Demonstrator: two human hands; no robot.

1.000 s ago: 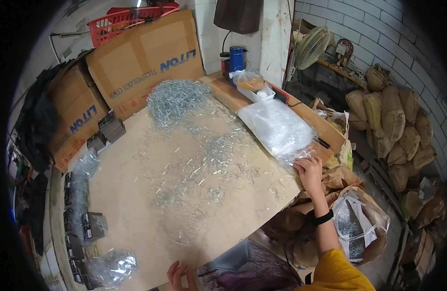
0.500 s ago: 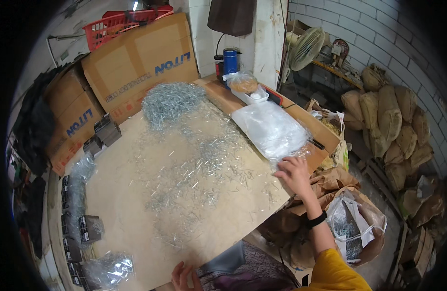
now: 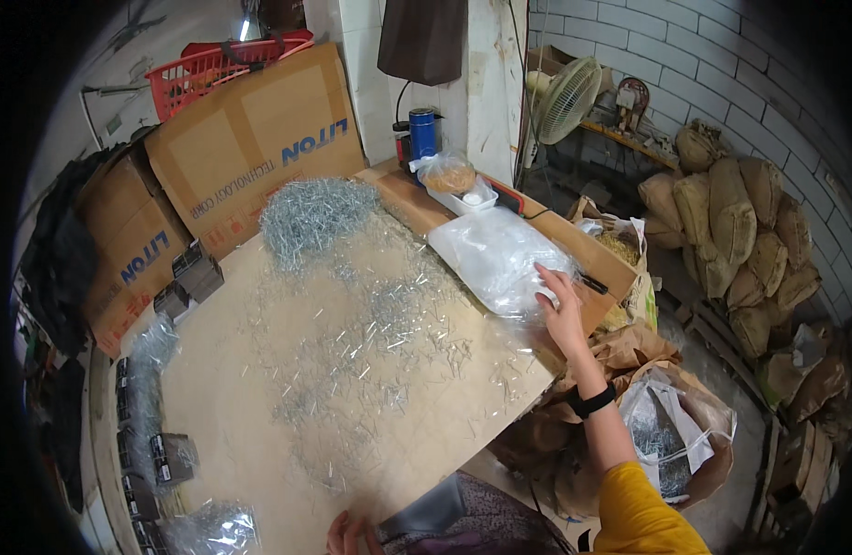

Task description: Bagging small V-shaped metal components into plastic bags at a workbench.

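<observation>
My right hand (image 3: 562, 310) reaches over the near right end of a stack of clear plastic bags (image 3: 491, 250), its fingers spread and nothing gripped. Whether the fingertips touch the plastic I cannot tell. At the table's near edge is my left hand (image 3: 354, 534), fingers apart and slightly bent, with nothing seen in it; the lower frame edge cuts it off. Small thin metal pins (image 3: 389, 324) lie scattered over the wooden tabletop (image 3: 232, 398). A dense heap of the same pins (image 3: 317, 222) rises at the far side.
Filled clear bags (image 3: 213, 529) and small dark boxes (image 3: 173, 458) line the left edge. Large cartons (image 3: 250, 139) stand behind. A white tray (image 3: 463, 199), a blue can (image 3: 422, 134) and a black pen (image 3: 592, 283) sit far right. An open paper sack (image 3: 694, 435) stands beside the table.
My right hand has moved from the bags' near corner forward and up over them, its fingers stretching out. The left hand stays near the table edge. The whole view has shifted slightly.
</observation>
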